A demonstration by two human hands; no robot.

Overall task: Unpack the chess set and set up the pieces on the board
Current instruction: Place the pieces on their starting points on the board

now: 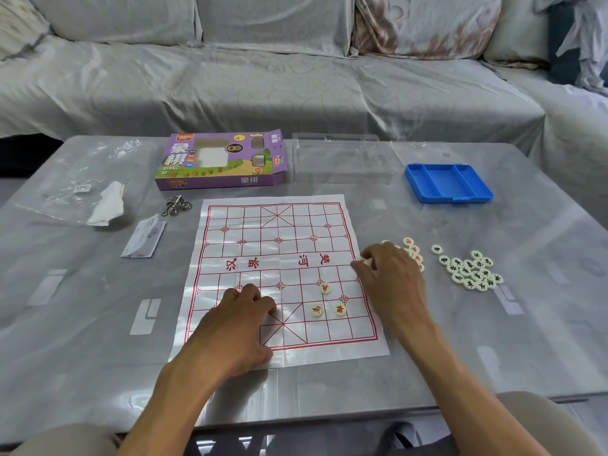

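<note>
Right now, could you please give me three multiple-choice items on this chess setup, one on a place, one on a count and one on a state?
1. Where does the blue tray lie?
A. on the board
B. on the table, beyond the loose pieces to the right of the board
C. on the purple box

2. How many pieces lie in plain view on the board?
A. three
B. nine
C. none

3. What is the state of the blue tray?
A. full of pieces
B. covered by a lid
C. open, with nothing in it

Answers:
1 B: it sits on the table past the heap of black-lettered pieces.
2 A: three red-lettered pieces show on the near right part of the board; the left hand may hide more.
3 C: its bare compartments show.
</note>
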